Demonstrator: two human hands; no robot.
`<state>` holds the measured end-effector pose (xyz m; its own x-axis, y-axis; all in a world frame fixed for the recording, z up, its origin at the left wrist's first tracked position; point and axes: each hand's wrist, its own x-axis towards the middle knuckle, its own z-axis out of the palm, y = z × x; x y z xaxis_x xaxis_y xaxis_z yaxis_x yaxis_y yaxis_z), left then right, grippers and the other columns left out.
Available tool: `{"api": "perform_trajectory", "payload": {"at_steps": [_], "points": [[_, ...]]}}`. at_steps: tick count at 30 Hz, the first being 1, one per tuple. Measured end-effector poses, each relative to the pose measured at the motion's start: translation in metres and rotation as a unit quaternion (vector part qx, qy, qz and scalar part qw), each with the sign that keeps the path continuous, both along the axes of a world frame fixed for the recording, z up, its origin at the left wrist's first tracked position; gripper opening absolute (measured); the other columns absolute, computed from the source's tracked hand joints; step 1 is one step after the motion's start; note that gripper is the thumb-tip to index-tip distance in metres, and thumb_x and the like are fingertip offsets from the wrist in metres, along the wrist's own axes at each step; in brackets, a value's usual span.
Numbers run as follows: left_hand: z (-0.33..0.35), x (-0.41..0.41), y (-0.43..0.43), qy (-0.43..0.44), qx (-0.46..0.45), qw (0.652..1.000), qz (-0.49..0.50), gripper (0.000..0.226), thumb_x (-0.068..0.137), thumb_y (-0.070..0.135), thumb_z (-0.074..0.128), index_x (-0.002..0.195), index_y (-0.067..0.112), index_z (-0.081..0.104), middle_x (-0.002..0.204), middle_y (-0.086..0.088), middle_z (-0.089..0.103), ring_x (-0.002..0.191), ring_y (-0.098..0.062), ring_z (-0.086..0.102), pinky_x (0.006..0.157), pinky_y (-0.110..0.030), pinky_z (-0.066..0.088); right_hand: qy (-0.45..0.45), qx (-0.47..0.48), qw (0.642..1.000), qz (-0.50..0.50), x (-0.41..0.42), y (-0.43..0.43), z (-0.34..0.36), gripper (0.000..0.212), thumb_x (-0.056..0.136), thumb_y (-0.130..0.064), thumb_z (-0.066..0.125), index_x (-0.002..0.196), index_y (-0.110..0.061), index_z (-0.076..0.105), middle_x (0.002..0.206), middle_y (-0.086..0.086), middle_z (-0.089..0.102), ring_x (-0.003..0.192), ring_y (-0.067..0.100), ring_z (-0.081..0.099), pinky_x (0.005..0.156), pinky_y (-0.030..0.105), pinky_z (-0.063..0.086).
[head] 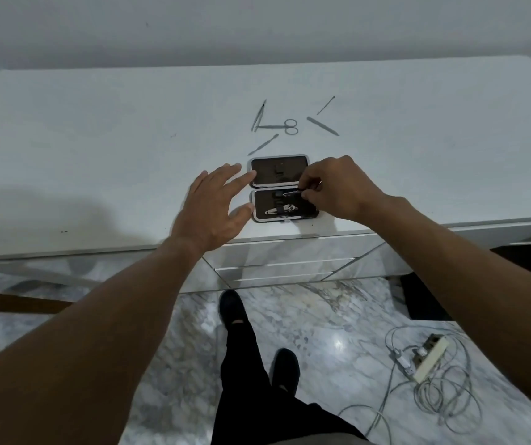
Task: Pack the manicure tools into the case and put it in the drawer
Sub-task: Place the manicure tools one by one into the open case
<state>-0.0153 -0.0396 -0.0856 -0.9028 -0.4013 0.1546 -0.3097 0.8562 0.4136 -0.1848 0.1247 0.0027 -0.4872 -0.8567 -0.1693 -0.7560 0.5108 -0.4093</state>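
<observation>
A black manicure case (pixel 259 200) with a silver rim lies open flat near the front edge of the white dresser top. A nail clipper (pixel 281 209) sits in its near half. My right hand (pixel 338 187) pinches a small metal tool (pixel 291 193) over the near half, at the hinge. My left hand (pixel 216 203) rests open against the case's left side, fingers spread. Behind the case lie loose tools: tweezers (pixel 258 116), scissors (pixel 281 126), a file (pixel 322 125), a thin pick (pixel 326 105) and a cuticle tool (pixel 263 144).
The white dresser top (pixel 97 155) backs onto a wall. Drawer fronts (pixel 289 261) sit shut below the case. On the marble floor lie a power strip with tangled cables (pixel 427 358). My legs and dark shoes (pixel 232 309) stand below.
</observation>
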Motion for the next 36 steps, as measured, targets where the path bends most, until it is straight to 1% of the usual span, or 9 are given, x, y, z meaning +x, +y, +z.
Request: {"api": "perform_trajectory", "payload": {"at_steps": [5,9,14,17,20,24,27,30,36], "points": [[0.001,0.0,0.0,0.002,-0.003,1.0,0.001,0.057,0.09,0.042,0.049,0.145,0.03,0.04,0.151,-0.001,0.04,0.142,-0.017,0.028,0.117,-0.04,0.013,-0.01,0.011,1.0,0.012,-0.001,-0.004,0.003,0.021,0.087,-0.019,0.067,0.105,-0.011,0.073,0.102,0.009,0.074,0.092,0.026,0.066,0.086,0.034,0.053],[0.0,-0.001,0.0,0.006,-0.008,1.0,0.001,0.057,0.089,0.042,0.049,0.144,0.029,0.041,0.151,-0.001,0.04,0.142,-0.017,0.029,0.117,-0.04,0.014,-0.018,0.024,0.999,0.016,-0.002,-0.006,0.004,0.02,0.086,-0.017,0.067,0.105,-0.012,0.073,0.102,0.008,0.073,0.089,0.022,0.064,0.082,0.029,0.052],[0.001,0.0,0.001,0.006,-0.004,1.0,0.0,0.059,0.088,0.047,0.042,0.144,0.03,0.041,0.15,-0.001,0.041,0.142,-0.017,0.029,0.117,-0.04,0.014,0.022,0.009,0.999,0.035,0.0,-0.006,-0.001,0.014,0.083,-0.008,0.065,0.095,-0.01,0.072,0.101,0.01,0.069,0.09,0.026,0.064,0.078,0.032,0.05],[0.001,0.0,0.0,0.007,-0.002,1.0,-0.002,0.058,0.088,0.046,0.044,0.144,0.03,0.04,0.151,-0.001,0.041,0.142,-0.017,0.029,0.118,-0.041,0.015,0.05,0.01,0.998,0.043,0.001,-0.006,-0.002,0.01,0.083,-0.006,0.066,0.091,-0.01,0.068,0.099,0.009,0.069,0.09,0.029,0.063,0.078,0.036,0.05],[0.001,0.001,0.0,0.007,0.0,1.0,-0.003,0.058,0.088,0.046,0.043,0.144,0.03,0.04,0.151,0.0,0.04,0.142,-0.016,0.028,0.118,-0.04,0.014,0.073,0.024,0.996,0.049,-0.001,-0.007,-0.003,0.01,0.082,-0.007,0.067,0.091,-0.011,0.065,0.098,0.01,0.069,0.091,0.031,0.061,0.073,0.033,0.045],[0.001,0.001,0.0,0.005,0.006,1.0,-0.003,0.059,0.087,0.048,0.04,0.144,0.031,0.04,0.151,0.0,0.04,0.143,-0.015,0.027,0.118,-0.038,0.011,0.056,0.029,0.997,0.046,-0.004,-0.009,-0.005,0.011,0.082,-0.006,0.067,0.092,-0.011,0.067,0.101,0.011,0.069,0.092,0.031,0.061,0.074,0.032,0.045],[0.002,0.001,0.0,0.007,0.009,1.0,-0.001,0.06,0.087,0.048,0.04,0.144,0.031,0.04,0.151,0.0,0.04,0.143,-0.015,0.027,0.118,-0.038,0.011,0.058,0.022,0.996,0.059,-0.002,-0.01,-0.007,0.015,0.082,-0.004,0.059,0.092,-0.009,0.07,0.099,0.012,0.07,0.09,0.032,0.062,0.077,0.037,0.052],[0.002,0.001,0.001,0.005,0.014,1.0,0.0,0.06,0.086,0.048,0.04,0.144,0.031,0.04,0.152,0.001,0.039,0.143,-0.015,0.026,0.118,-0.037,0.01,0.057,0.014,0.996,0.07,0.0,-0.011,-0.008,0.022,0.081,-0.001,0.054,0.091,-0.009,0.071,0.098,0.013,0.071,0.088,0.033,0.062,0.077,0.039,0.053],[0.001,0.0,0.0,0.004,0.012,1.0,0.0,0.06,0.086,0.047,0.041,0.144,0.031,0.04,0.151,0.001,0.039,0.143,-0.015,0.027,0.118,-0.037,0.011,0.033,-0.01,0.997,0.069,0.003,-0.016,-0.009,0.017,0.083,-0.005,0.062,0.096,-0.01,0.073,0.099,0.01,0.07,0.091,0.03,0.062,0.077,0.034,0.048]]}}
